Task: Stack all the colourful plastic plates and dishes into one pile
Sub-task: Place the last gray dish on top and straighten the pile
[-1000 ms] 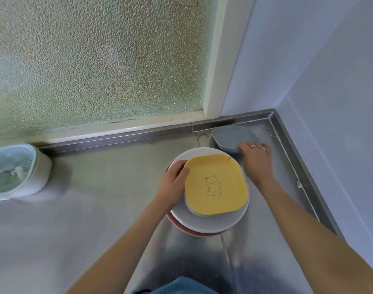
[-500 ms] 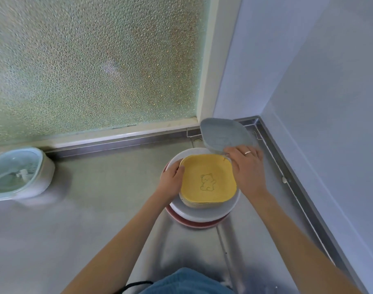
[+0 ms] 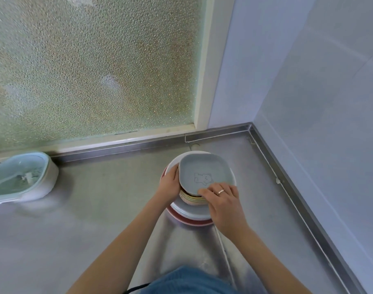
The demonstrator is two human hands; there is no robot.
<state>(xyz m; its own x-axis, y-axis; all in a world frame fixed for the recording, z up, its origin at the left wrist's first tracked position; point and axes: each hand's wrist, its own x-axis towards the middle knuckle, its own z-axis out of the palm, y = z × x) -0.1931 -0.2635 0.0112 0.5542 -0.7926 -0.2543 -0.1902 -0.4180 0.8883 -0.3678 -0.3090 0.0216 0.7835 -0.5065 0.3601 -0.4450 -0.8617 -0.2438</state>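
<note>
A grey-blue square dish [image 3: 202, 170] with a bear outline lies on top of the pile. Under it show the edges of yellow and pink dishes [image 3: 194, 199], then a white round plate [image 3: 191, 212] and a pink plate [image 3: 192, 223] at the bottom. My right hand [image 3: 222, 203] grips the grey dish's near edge, fingertips on its rim. My left hand [image 3: 169, 183] presses against the pile's left side, touching the grey dish and the dishes under it.
The pile stands on a steel counter [image 3: 96, 219] near its back right corner, by a raised metal rim [image 3: 287, 183] and white walls. A frosted window runs along the back. A white container with a pale green lid [image 3: 22, 177] sits at far left.
My right hand lifted the grey dish from the back corner, carried it over the yellow dish and set it down on the pile. The left hand stayed at the pile's side.
</note>
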